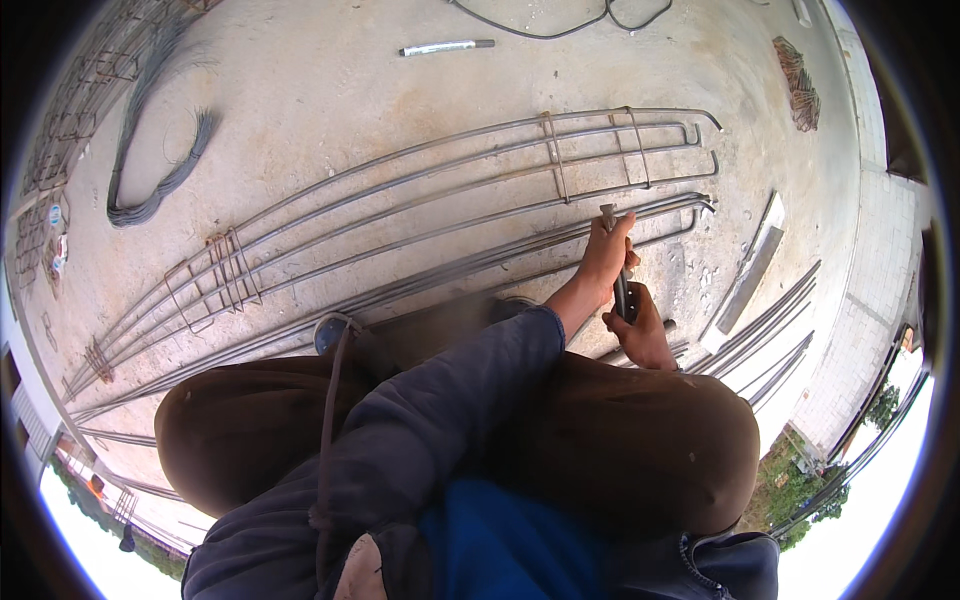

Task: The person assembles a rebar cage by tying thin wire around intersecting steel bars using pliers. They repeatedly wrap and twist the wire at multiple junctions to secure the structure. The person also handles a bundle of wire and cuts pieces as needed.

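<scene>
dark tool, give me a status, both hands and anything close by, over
Left hand gripping dark tool, upper part. Right hand on its lower end. Steel rods on the floor close by, possible obstruction.

A marker pen (446,47) lies on the concrete floor (300,110) near a bendy black cable (560,36). A block wall (870,285) runs along the floor's right edge, with green bushes (790,478) beyond.

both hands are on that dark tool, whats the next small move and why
Probably ease the left hand off the dark tool: the right hand grips its lower end, and steel bars lie close to the left hand, so it could then steady them.
</scene>
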